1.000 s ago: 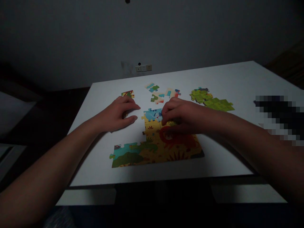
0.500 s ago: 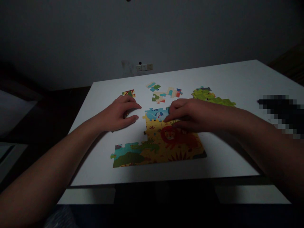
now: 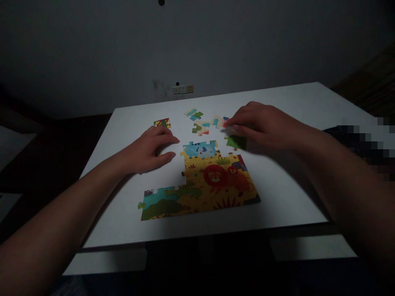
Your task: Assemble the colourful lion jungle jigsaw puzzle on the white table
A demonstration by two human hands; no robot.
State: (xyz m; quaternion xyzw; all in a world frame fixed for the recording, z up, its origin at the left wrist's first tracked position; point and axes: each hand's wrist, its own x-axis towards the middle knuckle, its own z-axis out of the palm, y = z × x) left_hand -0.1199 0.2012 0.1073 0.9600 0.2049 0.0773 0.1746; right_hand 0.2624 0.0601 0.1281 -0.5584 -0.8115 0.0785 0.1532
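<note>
A partly joined jigsaw puzzle (image 3: 197,181) with a lion, a crocodile and an elephant lies flat on the table. My left hand (image 3: 152,150) rests on the tabletop left of it, thumb and index finger apart, partly covering a piece beneath. Up and to the right of the puzzle, my right hand (image 3: 259,123) has its fingertips closed at the red end of a cream-and-blue puzzle piece (image 3: 217,121). Just below those fingers sits a green puzzle piece (image 3: 235,142), apart from the joined section.
Loose pieces lie beyond the puzzle: a cream-and-green one (image 3: 200,128), a blue-and-green group (image 3: 194,114) and a red-and-yellow one (image 3: 162,122). The white table (image 3: 277,96) stands before a wall with sockets (image 3: 183,89). A dark, partly pixelated object (image 3: 345,135) is at the right.
My right hand has moved from the puzzle's upper right part away to the loose pieces, uncovering the lion and the green piece. It now hides the green pile. My left hand stays put.
</note>
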